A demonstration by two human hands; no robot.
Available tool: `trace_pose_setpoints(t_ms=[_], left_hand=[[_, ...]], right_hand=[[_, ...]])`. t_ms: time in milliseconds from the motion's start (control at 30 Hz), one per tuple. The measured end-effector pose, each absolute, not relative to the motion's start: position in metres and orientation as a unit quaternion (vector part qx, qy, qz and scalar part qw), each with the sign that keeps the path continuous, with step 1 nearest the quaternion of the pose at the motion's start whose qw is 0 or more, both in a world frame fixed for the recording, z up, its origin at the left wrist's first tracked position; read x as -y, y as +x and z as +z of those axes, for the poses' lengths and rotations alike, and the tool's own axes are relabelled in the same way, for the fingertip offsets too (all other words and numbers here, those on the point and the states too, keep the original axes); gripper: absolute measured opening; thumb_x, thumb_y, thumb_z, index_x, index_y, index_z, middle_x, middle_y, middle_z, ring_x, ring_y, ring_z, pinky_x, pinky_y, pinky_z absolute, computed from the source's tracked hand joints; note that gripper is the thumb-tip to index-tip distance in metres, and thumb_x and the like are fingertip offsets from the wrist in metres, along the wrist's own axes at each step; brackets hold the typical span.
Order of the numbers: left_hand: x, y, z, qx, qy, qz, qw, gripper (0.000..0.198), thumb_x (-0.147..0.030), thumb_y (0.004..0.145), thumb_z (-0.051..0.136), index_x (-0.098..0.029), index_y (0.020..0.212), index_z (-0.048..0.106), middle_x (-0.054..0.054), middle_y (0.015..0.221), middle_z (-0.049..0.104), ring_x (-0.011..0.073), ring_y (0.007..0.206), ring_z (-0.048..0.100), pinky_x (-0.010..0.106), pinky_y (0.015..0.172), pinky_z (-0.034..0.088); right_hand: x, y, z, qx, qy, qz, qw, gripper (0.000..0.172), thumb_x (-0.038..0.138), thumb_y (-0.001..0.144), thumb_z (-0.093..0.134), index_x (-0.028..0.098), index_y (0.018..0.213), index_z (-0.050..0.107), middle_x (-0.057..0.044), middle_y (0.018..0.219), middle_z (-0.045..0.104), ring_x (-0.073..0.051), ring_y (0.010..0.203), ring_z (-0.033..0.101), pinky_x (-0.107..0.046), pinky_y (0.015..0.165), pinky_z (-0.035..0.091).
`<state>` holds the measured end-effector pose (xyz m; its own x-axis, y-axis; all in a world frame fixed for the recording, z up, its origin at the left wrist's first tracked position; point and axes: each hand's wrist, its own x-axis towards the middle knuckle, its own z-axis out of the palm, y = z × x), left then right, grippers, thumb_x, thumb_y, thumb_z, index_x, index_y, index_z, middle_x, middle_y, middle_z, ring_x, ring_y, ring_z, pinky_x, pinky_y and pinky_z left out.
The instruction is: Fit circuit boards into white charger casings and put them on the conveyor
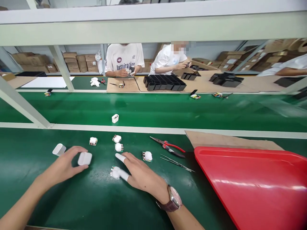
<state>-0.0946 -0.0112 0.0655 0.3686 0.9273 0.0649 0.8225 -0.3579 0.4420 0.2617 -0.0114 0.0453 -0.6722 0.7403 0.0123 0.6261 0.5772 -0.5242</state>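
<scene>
My left hand (66,166) grips a small white plastic housing (84,158) between thumb and fingers, just above the green bench. Beside it stands another white housing (59,149), an oval shell with an open end. My right hand (141,175) wears white finger cots on thumb and index finger, which are spread apart. The thumb tip reaches a small circuit board with a white part (114,172) lying on the bench; whether it presses on it I cannot tell. Similar boards lie around: one (93,141) towards the left, two (118,147) ahead, one (147,156) right of my fingers.
Red-handled pliers (166,145) and tweezers (177,163) lie to the right, beside a large red tray (259,182). A white housing (115,118) sits on the green conveyor belt (148,110). Across it, people work near black trays (165,82). A metal post (24,102) slants at left.
</scene>
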Motion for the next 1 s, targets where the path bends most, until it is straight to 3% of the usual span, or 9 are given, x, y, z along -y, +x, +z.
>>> trace_pose_setpoints(t_ms=[100,200,367,433,533,633,767,933,1000], left_hand=[[0.005,-0.045,0.051,-0.481,0.833,0.173,0.212,0.036,-0.039,0.093,0.072,-0.028,0.125,0.061,0.007,0.125,0.070,0.0262,0.111,0.071,0.039,0.097,0.058],[-0.002,-0.023,0.027,-0.453,0.838,0.219,0.213,0.040,-0.039,0.088,0.079,-0.025,0.121,0.061,0.008,0.117,0.070,0.0278,0.109,0.070,0.044,0.095,0.059],[0.003,-0.026,0.006,-0.464,0.808,0.263,0.252,0.078,-0.043,0.080,0.090,-0.030,0.145,0.048,0.011,0.141,0.062,0.0319,0.131,0.061,0.050,0.109,0.054],[0.007,-0.027,0.003,-0.467,0.797,0.261,0.282,0.071,-0.036,0.089,0.083,-0.033,0.148,0.045,0.009,0.144,0.061,0.0287,0.132,0.062,0.048,0.111,0.054],[0.010,-0.023,-0.001,-0.472,0.789,0.270,0.287,0.063,-0.031,0.095,0.075,-0.034,0.150,0.044,0.007,0.137,0.065,0.0254,0.124,0.067,0.044,0.106,0.057],[0.008,-0.023,0.001,-0.483,0.793,0.273,0.253,0.075,-0.041,0.085,0.086,-0.031,0.149,0.047,0.008,0.130,0.065,0.0287,0.119,0.067,0.046,0.099,0.060],[0.006,-0.033,0.015,-0.453,0.819,0.215,0.279,0.099,-0.037,0.068,0.099,-0.031,0.152,0.045,0.012,0.147,0.057,0.0331,0.133,0.058,0.048,0.108,0.055],[0.008,-0.029,0.021,-0.419,0.825,0.203,0.321,0.047,-0.027,0.080,0.090,-0.026,0.119,0.063,0.004,0.116,0.070,0.0249,0.106,0.065,0.038,0.091,0.058],[0.010,-0.022,0.017,-0.429,0.828,0.236,0.274,0.044,-0.033,0.086,0.086,-0.024,0.122,0.062,0.006,0.113,0.068,0.0249,0.101,0.063,0.039,0.087,0.056]], right_hand=[[0.016,0.253,0.039,0.885,-0.406,0.211,0.083,0.041,0.038,0.093,0.074,0.016,0.126,0.063,-0.013,0.118,0.064,-0.032,0.107,0.063,-0.049,0.093,0.058],[0.016,0.248,0.031,0.903,-0.385,0.165,0.099,0.006,0.021,0.094,0.069,0.019,0.097,0.064,-0.010,0.111,0.063,-0.028,0.099,0.062,-0.046,0.090,0.058],[0.013,0.254,0.032,0.904,-0.365,0.159,0.154,0.014,0.010,0.090,0.067,0.020,0.096,0.060,-0.010,0.119,0.062,-0.028,0.106,0.060,-0.047,0.092,0.059],[0.013,0.254,0.034,0.904,-0.356,0.169,0.163,0.015,0.007,0.092,0.061,0.020,0.098,0.059,-0.010,0.114,0.063,-0.027,0.102,0.061,-0.047,0.089,0.060],[0.013,0.251,0.037,0.883,-0.361,0.187,0.233,0.028,0.009,0.096,0.057,0.020,0.122,0.055,-0.010,0.113,0.063,-0.027,0.105,0.060,-0.047,0.087,0.060],[0.013,0.246,0.038,0.856,-0.363,0.202,0.309,0.038,0.012,0.098,0.057,0.023,0.134,0.050,-0.011,0.120,0.061,-0.027,0.111,0.059,-0.045,0.090,0.060],[0.012,0.241,0.036,0.840,-0.359,0.186,0.361,0.044,0.011,0.098,0.058,0.024,0.139,0.049,-0.011,0.120,0.061,-0.027,0.113,0.060,-0.048,0.093,0.059],[0.016,0.233,0.033,0.823,-0.333,0.206,0.411,0.048,0.011,0.096,0.061,0.025,0.140,0.046,-0.011,0.118,0.065,-0.026,0.110,0.064,-0.048,0.092,0.061],[0.019,0.230,0.032,0.832,-0.317,0.199,0.410,0.045,0.010,0.096,0.061,0.024,0.137,0.049,-0.011,0.118,0.066,-0.026,0.110,0.065,-0.047,0.092,0.062]])
